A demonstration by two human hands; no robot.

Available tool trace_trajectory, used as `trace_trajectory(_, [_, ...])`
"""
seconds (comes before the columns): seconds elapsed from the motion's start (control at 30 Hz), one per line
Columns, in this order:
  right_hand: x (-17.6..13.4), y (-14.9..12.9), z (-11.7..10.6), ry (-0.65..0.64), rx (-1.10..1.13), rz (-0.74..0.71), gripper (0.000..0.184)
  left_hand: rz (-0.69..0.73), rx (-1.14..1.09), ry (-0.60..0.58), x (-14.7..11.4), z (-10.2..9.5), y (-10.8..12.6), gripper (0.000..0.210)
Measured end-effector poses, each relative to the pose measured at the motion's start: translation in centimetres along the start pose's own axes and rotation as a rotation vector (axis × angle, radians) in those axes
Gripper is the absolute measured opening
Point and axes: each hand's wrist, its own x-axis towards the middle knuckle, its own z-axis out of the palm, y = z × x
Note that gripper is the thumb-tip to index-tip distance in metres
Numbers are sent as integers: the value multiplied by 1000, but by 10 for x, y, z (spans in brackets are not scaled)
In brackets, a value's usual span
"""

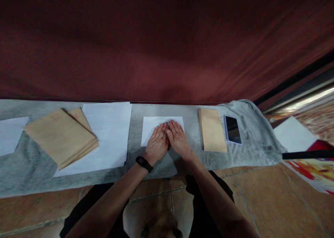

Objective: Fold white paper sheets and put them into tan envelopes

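Head view, both hands at work on a white sheet (146, 127) lying flat on a grey cloth (136, 126), near the middle of the long covered surface. Left hand (157, 143): palm down on the sheet, fingers straight and together, angled inward; black wristband (144, 164) on this wrist. Right hand (179, 140): palm down likewise, mirrored, just beside the left, fingertips converging near the sheet's far edge. Grip, both hands: flattened against the paper, fingers extended, bearing on it from above rather than pinching it. The hands cover the middle and near right part of the sheet, so whether it is a single layer or folded is hard to tell.

Left of the hands: larger white paper (114, 126), with a pile of brown envelopes (62, 135) set askew, overlapping its left part; a further white page (12, 135) lies at the far left, partly out of frame. Right of the hands: a neat stack of brown envelopes (213, 130), upper one squarely visible, then a phone (233, 129) in a pale purple case, dark screen up, just beside the stack. Behind the cloth rises a dark red backdrop (167, 57). Below, brown floor tiles (250, 193); at the lower right, a colourful printed sheet (313, 173)
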Motion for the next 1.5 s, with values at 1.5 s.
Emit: trace_trajectory(1.5, [0,28,3,167,-255,190,62,-315,110,114,-1,-6,-44,67])
